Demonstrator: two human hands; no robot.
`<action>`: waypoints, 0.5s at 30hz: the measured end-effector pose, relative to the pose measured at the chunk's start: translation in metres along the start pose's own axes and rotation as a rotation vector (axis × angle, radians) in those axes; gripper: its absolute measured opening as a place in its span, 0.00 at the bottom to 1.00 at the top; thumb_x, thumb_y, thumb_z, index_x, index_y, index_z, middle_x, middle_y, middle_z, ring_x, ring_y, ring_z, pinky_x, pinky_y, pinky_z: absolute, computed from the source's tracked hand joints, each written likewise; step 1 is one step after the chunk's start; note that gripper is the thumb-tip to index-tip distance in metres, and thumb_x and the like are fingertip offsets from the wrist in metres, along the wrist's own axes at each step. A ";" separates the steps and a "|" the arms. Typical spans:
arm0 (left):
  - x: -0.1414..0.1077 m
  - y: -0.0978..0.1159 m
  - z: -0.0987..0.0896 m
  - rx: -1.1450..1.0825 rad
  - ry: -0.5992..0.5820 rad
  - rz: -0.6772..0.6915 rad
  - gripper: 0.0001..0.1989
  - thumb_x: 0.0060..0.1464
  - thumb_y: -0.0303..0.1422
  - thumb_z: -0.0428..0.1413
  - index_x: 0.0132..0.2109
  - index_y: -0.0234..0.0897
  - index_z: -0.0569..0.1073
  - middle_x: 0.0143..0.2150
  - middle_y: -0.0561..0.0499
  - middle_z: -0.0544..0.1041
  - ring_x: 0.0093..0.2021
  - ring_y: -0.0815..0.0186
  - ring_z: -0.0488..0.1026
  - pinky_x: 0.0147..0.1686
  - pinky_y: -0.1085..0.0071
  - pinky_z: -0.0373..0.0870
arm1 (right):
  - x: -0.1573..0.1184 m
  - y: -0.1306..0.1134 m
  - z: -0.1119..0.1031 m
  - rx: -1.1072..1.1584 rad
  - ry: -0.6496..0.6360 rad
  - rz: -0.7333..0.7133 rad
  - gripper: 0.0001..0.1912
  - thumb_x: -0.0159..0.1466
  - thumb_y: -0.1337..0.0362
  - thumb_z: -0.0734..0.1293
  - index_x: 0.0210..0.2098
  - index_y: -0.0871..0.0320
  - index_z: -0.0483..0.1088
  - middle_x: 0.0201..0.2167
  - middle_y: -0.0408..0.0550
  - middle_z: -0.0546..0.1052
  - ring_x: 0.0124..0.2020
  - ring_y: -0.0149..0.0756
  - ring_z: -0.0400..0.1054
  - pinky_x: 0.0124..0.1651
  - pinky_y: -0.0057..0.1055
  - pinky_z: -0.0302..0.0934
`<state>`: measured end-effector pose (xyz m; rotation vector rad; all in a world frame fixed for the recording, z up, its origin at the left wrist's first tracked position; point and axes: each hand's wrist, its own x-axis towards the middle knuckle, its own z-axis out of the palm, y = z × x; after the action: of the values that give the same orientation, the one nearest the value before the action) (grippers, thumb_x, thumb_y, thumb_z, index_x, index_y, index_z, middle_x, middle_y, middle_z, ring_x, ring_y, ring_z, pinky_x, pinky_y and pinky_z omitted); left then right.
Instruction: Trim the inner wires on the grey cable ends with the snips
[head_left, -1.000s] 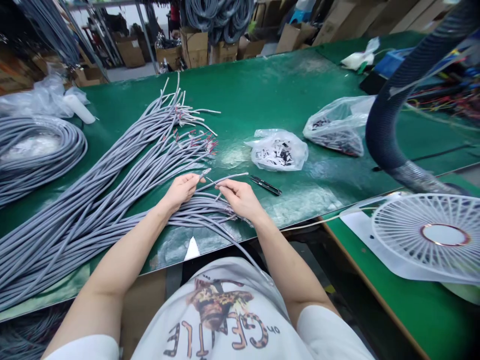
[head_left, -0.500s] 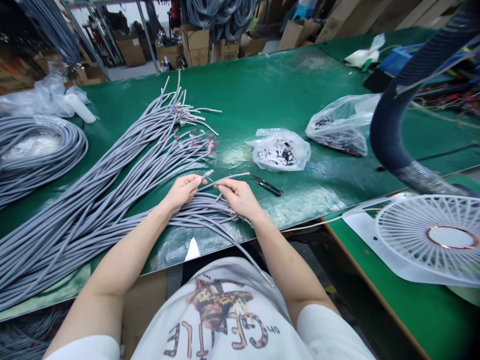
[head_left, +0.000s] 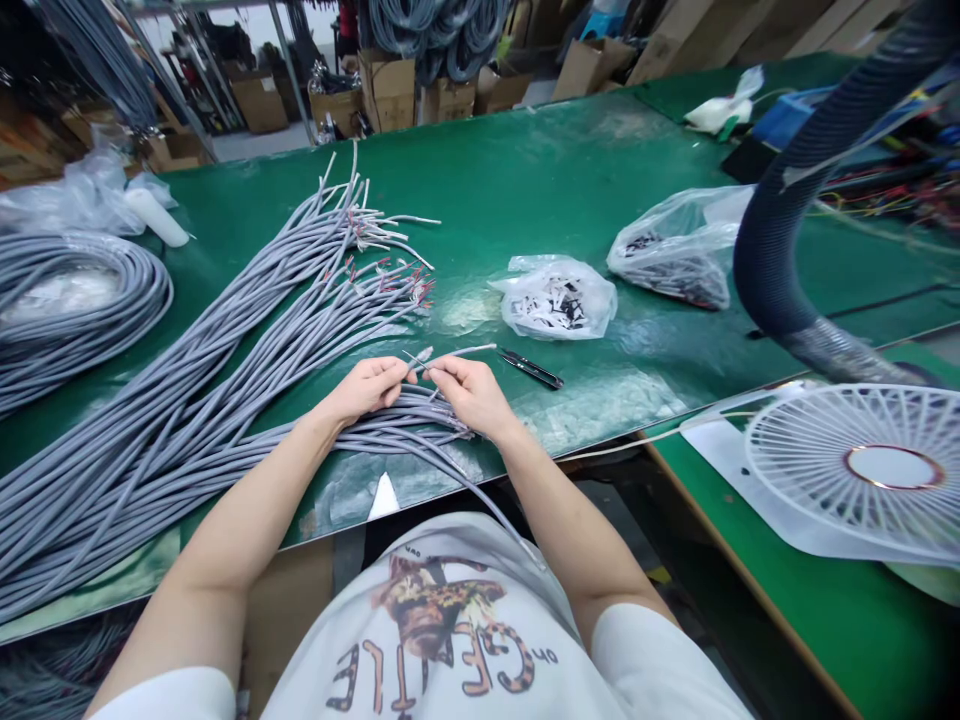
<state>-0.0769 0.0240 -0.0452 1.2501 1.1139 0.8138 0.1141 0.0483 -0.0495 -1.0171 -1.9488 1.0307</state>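
My left hand (head_left: 371,388) is closed in a pinch on a grey cable, whose frayed end (head_left: 424,355) sticks out past the fingertips. Close beside it, my right hand (head_left: 466,393) pinches a thin strand (head_left: 412,359) at that end; whether it is wire or shielding is too small to tell. Under both hands runs a bundle of grey cables (head_left: 405,425). Another cable tip (head_left: 480,349) reaches out beyond my right fingers. To the right of that hand lie black thread snips (head_left: 531,369).
More grey cables (head_left: 247,300) with stripped ends spread across the green table (head_left: 495,190). Behind the snips sit a plastic bag of small black and white parts (head_left: 559,300) and a second bag (head_left: 671,255). A dark flexible hose (head_left: 772,240) and a white fan (head_left: 855,470) stand at right.
The hands have turned slightly and come closer together. The thin strand now crosses over the cable end, pointing up and left. The whole view has shifted a little.
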 end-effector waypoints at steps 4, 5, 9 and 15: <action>0.003 -0.002 0.005 0.272 0.142 0.087 0.19 0.56 0.45 0.51 0.33 0.31 0.73 0.16 0.59 0.59 0.18 0.75 0.53 0.20 0.76 0.50 | -0.011 -0.021 0.003 0.036 -0.073 -0.182 0.13 0.65 0.64 0.58 0.29 0.60 0.71 0.25 0.44 0.73 0.27 0.29 0.66 0.34 0.25 0.58; 0.005 -0.003 0.006 0.313 0.199 0.098 0.18 0.56 0.44 0.51 0.32 0.31 0.73 0.16 0.58 0.59 0.18 0.74 0.54 0.20 0.76 0.51 | -0.015 -0.030 0.002 0.050 -0.130 -0.275 0.14 0.66 0.64 0.57 0.30 0.60 0.71 0.26 0.44 0.75 0.28 0.29 0.67 0.35 0.25 0.59; 0.007 -0.006 0.006 0.369 0.332 0.147 0.18 0.57 0.41 0.47 0.35 0.31 0.74 0.16 0.58 0.60 0.18 0.73 0.56 0.22 0.75 0.53 | -0.027 -0.053 -0.012 -0.014 -0.186 -0.461 0.12 0.67 0.64 0.58 0.35 0.60 0.72 0.32 0.46 0.78 0.31 0.29 0.70 0.37 0.23 0.60; -0.001 -0.007 0.012 0.573 0.408 0.260 0.16 0.58 0.39 0.49 0.37 0.34 0.77 0.22 0.54 0.70 0.24 0.70 0.66 0.29 0.74 0.60 | -0.022 -0.020 -0.030 -0.336 0.047 -0.088 0.13 0.67 0.62 0.58 0.35 0.58 0.74 0.26 0.45 0.76 0.26 0.30 0.67 0.33 0.25 0.56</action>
<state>-0.0666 0.0186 -0.0527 1.7815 1.6093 1.0135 0.1430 0.0319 -0.0232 -1.1109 -2.1521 0.6374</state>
